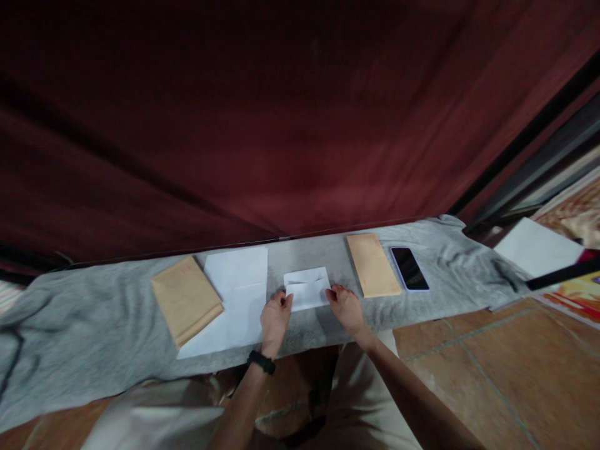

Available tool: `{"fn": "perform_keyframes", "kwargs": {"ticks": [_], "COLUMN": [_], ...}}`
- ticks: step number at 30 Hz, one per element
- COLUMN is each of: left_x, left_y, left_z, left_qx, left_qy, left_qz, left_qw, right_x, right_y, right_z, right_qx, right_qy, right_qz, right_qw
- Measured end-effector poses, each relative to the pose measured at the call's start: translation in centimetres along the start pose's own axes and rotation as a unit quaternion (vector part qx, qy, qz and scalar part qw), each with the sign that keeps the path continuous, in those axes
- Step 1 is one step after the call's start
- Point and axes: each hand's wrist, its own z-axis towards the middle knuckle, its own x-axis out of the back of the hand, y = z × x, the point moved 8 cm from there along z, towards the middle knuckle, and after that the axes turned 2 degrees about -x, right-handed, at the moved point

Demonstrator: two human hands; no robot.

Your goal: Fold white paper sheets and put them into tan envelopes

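A folded sheet of white paper (307, 297) lies in front of me on the grey cloth, its upper flap lifted a little along a crease. My left hand (275, 317) pinches its left edge between thumb and fingers. At the opposite edge, my right hand (345, 306) grips the paper the same way, with the fingers curled. A black band circles my left wrist. Left of the folded paper are larger white sheets (241, 300), partly covered by a stack of brown envelopes (185, 297). Another brown envelope (374, 265) lies to the right of my right hand.
Grey cloth (103, 325) covers the long narrow surface. A phone (410, 269) rests on it at the right. Dark red fabric (281, 125) rises behind. A white sheet (539, 247) is at the far right, above the tiled floor (492, 362).
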Motion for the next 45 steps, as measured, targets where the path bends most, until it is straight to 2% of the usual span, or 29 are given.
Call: {"fn": "perform_keyframes", "kwargs": {"ticks": [6,14,21,31,35,37,41,45], "left_x": [0.5,1.0,1.2,1.1,0.8,0.6,0.4,0.3], "left_y": [0.6,1.2,1.7,2.0,1.9,1.9,1.9,1.8], "left_z": [0.5,0.5,1.5,2.2,2.2,2.2,2.2,2.4], "left_qx": [0.042,0.052,0.058,0.055,0.045,0.040,0.032,0.033], "left_qy": [-0.028,-0.005,0.006,0.021,0.034,0.038,0.045,0.043], "left_qz": [0.053,0.085,0.099,0.112,0.117,0.120,0.128,0.128], "left_qw": [0.997,0.995,0.993,0.992,0.992,0.991,0.990,0.990], "right_x": [0.3,0.2,0.3,0.7,1.4,1.4,-0.3,-2.3], "right_y": [0.1,0.0,-0.4,-1.1,-1.8,-2.9,-5.4,-5.7], "right_z": [0.8,1.7,2.5,3.1,2.9,2.6,1.6,0.9], "right_qx": [-0.068,-0.079,-0.078,-0.046,-0.014,0.032,0.152,0.175], "right_qy": [-0.035,-0.070,-0.060,-0.010,0.065,0.097,0.084,0.074], "right_qz": [-0.011,-0.024,-0.046,-0.059,-0.042,-0.020,0.021,-0.003], "right_qw": [0.997,0.994,0.994,0.997,0.997,0.995,0.985,0.982]}}
